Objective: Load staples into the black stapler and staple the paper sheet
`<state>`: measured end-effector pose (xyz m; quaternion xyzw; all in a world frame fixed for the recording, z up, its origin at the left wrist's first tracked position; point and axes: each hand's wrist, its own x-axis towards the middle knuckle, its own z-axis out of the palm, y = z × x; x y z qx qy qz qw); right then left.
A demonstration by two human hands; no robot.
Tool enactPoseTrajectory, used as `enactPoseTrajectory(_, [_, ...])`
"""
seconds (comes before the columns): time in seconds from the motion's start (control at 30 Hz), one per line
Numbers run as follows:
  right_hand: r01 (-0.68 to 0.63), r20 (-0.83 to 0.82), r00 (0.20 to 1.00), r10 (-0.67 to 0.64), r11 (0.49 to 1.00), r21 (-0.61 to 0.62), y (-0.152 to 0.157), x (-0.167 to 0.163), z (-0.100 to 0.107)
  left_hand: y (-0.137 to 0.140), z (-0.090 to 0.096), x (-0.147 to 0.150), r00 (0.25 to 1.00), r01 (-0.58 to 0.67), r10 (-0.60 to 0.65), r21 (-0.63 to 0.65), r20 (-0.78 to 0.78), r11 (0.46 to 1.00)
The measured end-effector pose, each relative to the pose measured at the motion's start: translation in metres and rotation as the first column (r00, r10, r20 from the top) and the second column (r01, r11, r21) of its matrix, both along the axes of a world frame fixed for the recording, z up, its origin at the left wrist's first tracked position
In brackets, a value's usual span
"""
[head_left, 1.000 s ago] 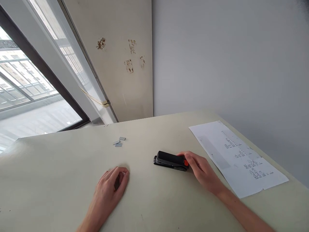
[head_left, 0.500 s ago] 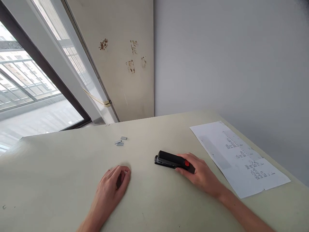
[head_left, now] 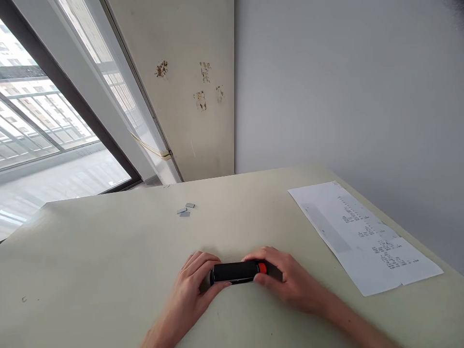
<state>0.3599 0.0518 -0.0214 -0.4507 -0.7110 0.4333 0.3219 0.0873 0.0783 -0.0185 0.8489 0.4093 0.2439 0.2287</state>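
Note:
A black stapler [head_left: 234,271] with a red patch near its right end lies sideways between my hands, low over or on the table. My left hand [head_left: 194,285] grips its left end, fingers behind and thumb along the front. On the right end, my right hand [head_left: 281,273] holds it by the red part, thumb in front and fingers behind. Farther back on the table are several small grey strips of staples [head_left: 185,210], away from both hands.
Printed sheets of white paper [head_left: 362,237] lie on the right of the pale table [head_left: 108,251]. A grey wall [head_left: 344,87] rises behind the right side. At the left stands a window [head_left: 43,111] with a dark frame.
My right hand has brought the stapler left and nearer to me, turning it more level. My left hand has moved right and taken hold of its left end. The view has shifted slightly.

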Motion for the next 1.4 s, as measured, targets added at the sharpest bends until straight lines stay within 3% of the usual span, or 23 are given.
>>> enactPoseTrajectory(0.27, [0.019,0.0,1.0,-0.019,1.0,0.02,-0.003,0.002,-0.002,0.007,0.006,-0.019,0.999,0.035,-0.034,-0.047,0.007,0.998])
enactPoseTrajectory(0.53, [0.035,0.009,0.999,-0.035,0.999,0.0,-0.005,-0.003,-0.001,0.011,0.012,-0.055,0.998,-0.055,0.05,-0.104,-0.05,0.993])
enactPoseTrajectory(0.87, [-0.017,0.105,0.994,0.005,0.994,0.112,-0.007,-0.007,0.001,0.01,0.021,-0.044,0.999,-0.018,0.012,-0.14,-0.039,0.99])
enactPoseTrajectory(1.0, [0.033,0.054,0.998,-0.034,0.999,0.033,-0.008,-0.005,0.001,0.01,0.016,-0.038,1.0,0.007,-0.005,-0.15,0.013,0.989])
enactPoseTrajectory(1.1, [0.106,-0.042,0.993,-0.111,0.989,-0.103,-0.009,-0.002,0.004,0.003,0.014,-0.027,0.993,-0.008,0.041,-0.275,0.113,0.961])
enactPoseTrajectory(1.17, [0.153,-0.101,0.98,-0.174,0.969,-0.192,-0.01,0.0,0.008,-0.005,0.013,-0.015,0.953,-0.015,0.151,-0.455,0.264,0.89])
enactPoseTrajectory(1.2, [0.182,-0.119,0.97,-0.212,0.959,-0.218,-0.01,0.0,0.011,-0.009,0.012,-0.008,0.901,0.008,0.239,-0.565,0.362,0.825])
enactPoseTrajectory(1.27, [0.244,-0.129,0.951,-0.281,0.938,-0.245,-0.009,0.0,0.016,-0.018,0.01,0.008,0.722,0.184,0.426,-0.745,0.545,0.641])
enactPoseTrajectory(1.3, [0.272,-0.122,0.943,-0.311,0.926,-0.261,-0.009,-0.001,0.018,-0.023,0.008,0.016,0.612,0.318,0.523,-0.79,0.594,0.524])
enactPoseTrajectory(1.37, [0.281,-0.115,0.934,-0.339,0.893,-0.351,-0.01,-0.004,0.019,-0.033,0.005,0.03,0.47,0.553,0.66,-0.779,0.586,0.297])
enactPoseTrajectory(1.4, [0.255,-0.126,0.934,-0.335,0.869,-0.425,-0.01,-0.005,0.018,-0.038,0.003,0.036,0.436,0.625,0.7,-0.75,0.566,0.218])
